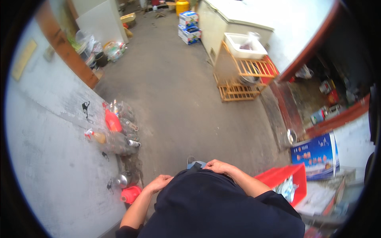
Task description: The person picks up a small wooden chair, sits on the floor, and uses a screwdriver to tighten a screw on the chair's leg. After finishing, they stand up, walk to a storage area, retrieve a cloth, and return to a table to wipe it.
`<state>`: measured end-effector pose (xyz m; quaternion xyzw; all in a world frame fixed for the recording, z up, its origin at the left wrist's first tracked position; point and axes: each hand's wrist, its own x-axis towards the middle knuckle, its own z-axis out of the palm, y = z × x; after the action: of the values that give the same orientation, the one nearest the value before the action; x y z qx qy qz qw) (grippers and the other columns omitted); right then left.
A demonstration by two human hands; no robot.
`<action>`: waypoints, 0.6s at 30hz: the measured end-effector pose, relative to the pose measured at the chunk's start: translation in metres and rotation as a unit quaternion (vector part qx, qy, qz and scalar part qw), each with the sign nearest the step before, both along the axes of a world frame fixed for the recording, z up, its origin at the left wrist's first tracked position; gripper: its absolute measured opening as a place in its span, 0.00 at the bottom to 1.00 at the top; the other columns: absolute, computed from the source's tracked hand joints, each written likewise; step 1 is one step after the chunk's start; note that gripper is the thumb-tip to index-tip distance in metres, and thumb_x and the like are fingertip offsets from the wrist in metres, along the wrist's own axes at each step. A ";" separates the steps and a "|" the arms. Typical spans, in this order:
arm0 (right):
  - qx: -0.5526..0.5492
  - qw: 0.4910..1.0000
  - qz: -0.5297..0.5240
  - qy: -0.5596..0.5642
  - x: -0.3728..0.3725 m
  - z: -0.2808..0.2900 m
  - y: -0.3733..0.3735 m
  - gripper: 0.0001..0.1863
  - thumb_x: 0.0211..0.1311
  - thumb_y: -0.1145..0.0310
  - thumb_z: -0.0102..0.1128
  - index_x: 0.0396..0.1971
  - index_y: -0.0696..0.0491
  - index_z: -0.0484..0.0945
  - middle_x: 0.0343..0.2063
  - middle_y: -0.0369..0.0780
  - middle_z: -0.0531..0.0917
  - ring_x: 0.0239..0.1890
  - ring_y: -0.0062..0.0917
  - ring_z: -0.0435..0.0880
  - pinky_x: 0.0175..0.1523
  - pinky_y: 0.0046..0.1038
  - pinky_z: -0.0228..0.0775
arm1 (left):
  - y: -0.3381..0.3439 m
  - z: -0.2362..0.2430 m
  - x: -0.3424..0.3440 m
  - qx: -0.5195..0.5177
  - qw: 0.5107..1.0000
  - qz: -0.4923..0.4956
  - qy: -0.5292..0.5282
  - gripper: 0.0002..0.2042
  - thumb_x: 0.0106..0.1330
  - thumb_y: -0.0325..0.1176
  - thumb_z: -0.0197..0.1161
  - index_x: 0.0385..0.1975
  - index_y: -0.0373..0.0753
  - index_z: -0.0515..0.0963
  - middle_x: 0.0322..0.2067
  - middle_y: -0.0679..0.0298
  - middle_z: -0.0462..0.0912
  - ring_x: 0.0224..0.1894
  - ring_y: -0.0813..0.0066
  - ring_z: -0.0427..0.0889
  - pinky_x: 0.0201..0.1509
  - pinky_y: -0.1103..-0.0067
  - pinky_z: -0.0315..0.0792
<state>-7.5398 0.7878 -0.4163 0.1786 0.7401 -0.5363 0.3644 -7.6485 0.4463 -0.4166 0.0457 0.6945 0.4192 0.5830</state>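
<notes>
At the lower middle, my left hand [159,183] is at the waist of my dark top [222,206], fingers curled at the fabric; their tips are partly hidden. My right hand [215,167] is higher and to the right, closed on the waist of my clothing beside a dark strap [194,168]. A bit of light blue cloth and a shoe show just beyond my waist.
Bottles [121,141] and red containers [112,120] line the left wall. At right stand a red bin [297,178], a blue printed board [313,152] and a bamboo rack [238,91] beside a doorway. Stacked boxes [189,33], a yellow cylinder [182,8] and bagged items are farther back.
</notes>
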 end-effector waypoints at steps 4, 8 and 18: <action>0.069 0.997 -0.039 0.022 -0.159 0.012 0.032 0.14 0.64 0.59 0.65 0.33 0.56 0.85 0.30 0.39 0.87 0.35 0.24 0.82 0.45 0.33 0.76 | 0.033 0.001 -0.103 -0.026 0.986 0.160 0.035 0.10 0.69 0.35 0.67 0.35 0.33 0.84 0.29 0.66 0.86 0.29 0.81 0.81 0.36 0.81 0.77; 0.152 0.985 -0.026 0.081 -0.296 -0.015 0.062 0.13 0.65 0.60 0.64 0.32 0.55 0.84 0.29 0.44 0.87 0.35 0.30 0.85 0.45 0.35 0.76 | 0.051 -0.052 -0.233 -0.032 0.963 0.252 0.092 0.10 0.66 0.36 0.69 0.35 0.33 0.85 0.30 0.63 0.87 0.33 0.79 0.83 0.39 0.78 0.77; 0.348 0.926 -0.117 0.082 -0.489 -0.066 0.249 0.19 0.65 0.56 0.60 0.33 0.59 0.85 0.30 0.54 0.85 0.38 0.50 0.85 0.45 0.44 0.77 | 0.222 -0.085 -0.596 -0.068 0.973 -0.123 0.183 0.17 0.64 0.46 0.65 0.41 0.38 0.86 0.36 0.51 0.89 0.40 0.59 0.88 0.49 0.68 0.79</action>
<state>-8.0286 1.0368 -0.4827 0.3351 0.8814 -0.2965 0.1517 -8.2449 0.6680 -0.5019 0.1670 0.8049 0.2809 0.4953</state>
